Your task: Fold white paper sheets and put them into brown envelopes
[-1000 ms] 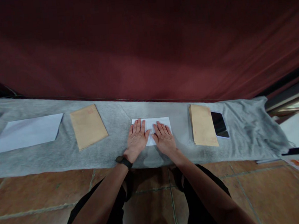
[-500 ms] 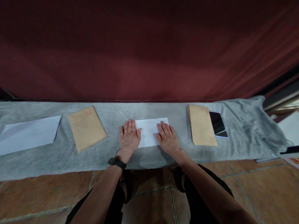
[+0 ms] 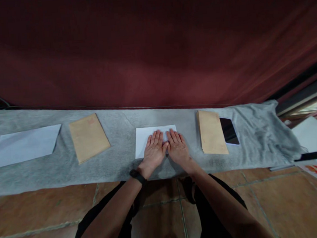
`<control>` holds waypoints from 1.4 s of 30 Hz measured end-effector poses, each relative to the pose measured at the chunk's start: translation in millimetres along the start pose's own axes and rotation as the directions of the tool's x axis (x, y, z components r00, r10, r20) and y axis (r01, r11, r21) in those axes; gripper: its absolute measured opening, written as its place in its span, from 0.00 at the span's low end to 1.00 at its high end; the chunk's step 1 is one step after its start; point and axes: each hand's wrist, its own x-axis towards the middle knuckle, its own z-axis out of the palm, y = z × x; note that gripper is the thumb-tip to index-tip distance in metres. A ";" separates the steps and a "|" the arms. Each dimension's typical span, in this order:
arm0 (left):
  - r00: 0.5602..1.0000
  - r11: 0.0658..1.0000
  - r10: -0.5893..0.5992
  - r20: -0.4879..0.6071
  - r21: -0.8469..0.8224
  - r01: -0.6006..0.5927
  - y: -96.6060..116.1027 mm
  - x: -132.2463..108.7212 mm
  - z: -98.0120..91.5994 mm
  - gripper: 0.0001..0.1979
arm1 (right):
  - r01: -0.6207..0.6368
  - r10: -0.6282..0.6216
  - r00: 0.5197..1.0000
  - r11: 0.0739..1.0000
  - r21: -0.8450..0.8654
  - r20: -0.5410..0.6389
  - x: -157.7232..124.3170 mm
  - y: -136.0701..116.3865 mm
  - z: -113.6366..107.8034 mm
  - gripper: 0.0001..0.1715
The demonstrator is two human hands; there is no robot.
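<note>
A folded-looking white sheet of paper (image 3: pixel 141 142) lies on the grey cloth (image 3: pixel 123 166) straight in front of me. My left hand (image 3: pixel 155 149) rests flat on its middle, fingers stretched out and pointing away from me. Beside it, my right hand (image 3: pixel 177 147) lies flat over the paper's right part, also with straight fingers. The two thumbs meet or nearly meet between the hands. Neither hand grips anything; the palms hide much of the paper's near half.
To the left lie a brown envelope (image 3: pixel 89 138) and white paper (image 3: pixel 24 145). On the right, a small stack of brown envelopes (image 3: pixel 212 132) partly covers a dark phone (image 3: pixel 229 131). A dark red curtain (image 3: pixel 154 71) hangs behind the cloth-covered surface.
My left hand has moved right, from the paper's left edge onto its middle, close to my right hand. My right hand has stayed nearly in place, flat on the paper.
</note>
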 end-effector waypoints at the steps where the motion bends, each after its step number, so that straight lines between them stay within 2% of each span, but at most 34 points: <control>1: 1.000 1.000 -0.008 0.002 0.005 0.008 -1.6 0.7 0.2 0.32 | 0.000 0.000 1.000 1.000 0.002 -0.001 -0.3 0.3 -0.2 0.32; 14: 0.990 0.986 -0.134 -0.034 0.092 0.137 -37.4 -0.8 -2.9 0.33 | -0.029 0.029 0.999 0.999 0.023 -0.019 -1.0 8.1 -0.1 0.35; 21: 0.984 0.978 -0.171 -0.056 0.112 0.176 -45.6 -3.2 -2.4 0.34 | -0.079 0.080 0.996 0.997 0.025 -0.043 -0.7 15.0 -0.6 0.36; 27: 0.982 0.975 -0.178 -0.055 0.122 0.184 -46.8 -3.2 -3.9 0.33 | -0.186 0.187 0.979 0.982 0.014 -0.083 5.2 20.7 -3.7 0.35; 30: 0.983 0.975 -0.173 -0.060 0.131 0.179 -44.9 -0.7 -6.8 0.32 | -0.170 0.171 0.984 0.985 0.036 -0.056 11.4 15.1 -7.1 0.34; 36: 0.987 0.983 -0.153 -0.053 0.091 0.157 -36.7 8.0 -14.3 0.30 | -0.016 0.013 1.000 0.989 0.146 0.024 27.0 -14.2 -6.6 0.31; 39: 0.996 0.994 -0.089 -0.020 0.070 0.090 -30.9 11.5 -14.9 0.29 | -0.012 0.004 0.999 0.985 0.169 0.052 35.0 -26.9 -4.3 0.30; 42: 0.997 0.995 -0.072 0.017 0.065 0.071 -26.9 14.2 -12.0 0.29 | -0.027 0.015 0.997 0.984 0.174 0.069 41.2 -34.1 -2.4 0.30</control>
